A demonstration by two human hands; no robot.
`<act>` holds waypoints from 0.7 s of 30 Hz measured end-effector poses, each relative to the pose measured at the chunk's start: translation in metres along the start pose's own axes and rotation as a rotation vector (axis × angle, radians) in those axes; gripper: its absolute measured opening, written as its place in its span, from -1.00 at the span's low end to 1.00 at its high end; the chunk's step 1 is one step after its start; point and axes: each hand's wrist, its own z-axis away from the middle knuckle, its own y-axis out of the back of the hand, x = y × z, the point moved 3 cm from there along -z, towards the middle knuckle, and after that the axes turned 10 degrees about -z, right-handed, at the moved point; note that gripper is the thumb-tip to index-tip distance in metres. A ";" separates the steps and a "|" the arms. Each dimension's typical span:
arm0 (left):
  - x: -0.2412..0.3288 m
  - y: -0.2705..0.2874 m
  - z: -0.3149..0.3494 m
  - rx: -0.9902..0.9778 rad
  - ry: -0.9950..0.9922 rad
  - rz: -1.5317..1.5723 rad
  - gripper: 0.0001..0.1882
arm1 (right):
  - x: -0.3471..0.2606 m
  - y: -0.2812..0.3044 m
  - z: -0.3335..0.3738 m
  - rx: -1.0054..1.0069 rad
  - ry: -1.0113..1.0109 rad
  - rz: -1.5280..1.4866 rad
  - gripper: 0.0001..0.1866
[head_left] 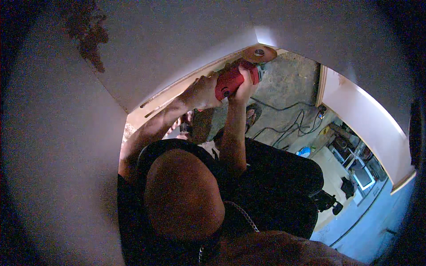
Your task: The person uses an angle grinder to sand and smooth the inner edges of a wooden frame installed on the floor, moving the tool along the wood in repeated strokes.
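Note:
A red angle grinder (230, 83) is held up under the rim of a large pale panel (177, 40). Its brown round disc (266, 54) sits at the panel's cut edge; I cannot tell whether it touches. My left hand (202, 91) is closed around the rear of the grinder's body, its fingers partly in shadow. Near the grinder's head, my right hand (243, 86) wraps the body from below. Along the panel's light wooden edge (171, 92) run narrow dark slots.
Black cables (295, 126) loop over the grey floor (293, 80). To the right stands a white panel (366, 117) with a wooden edge. Beyond my dark-clothed leg (284, 173) lie a blue item (304, 152) and a light-framed object (361, 177). A brown stain (91, 40) marks the upper-left panel.

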 end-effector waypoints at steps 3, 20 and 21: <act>0.008 0.012 0.004 -0.093 0.092 0.056 -0.14 | 0.008 0.004 -0.002 -0.009 0.075 0.063 -0.71; 0.017 0.017 0.002 -0.160 0.139 0.029 -0.14 | -0.004 -0.001 0.002 0.010 0.065 0.104 -0.70; 0.019 0.018 0.002 -0.153 0.134 0.031 -0.15 | -0.007 -0.003 0.003 -0.018 0.075 0.119 -0.70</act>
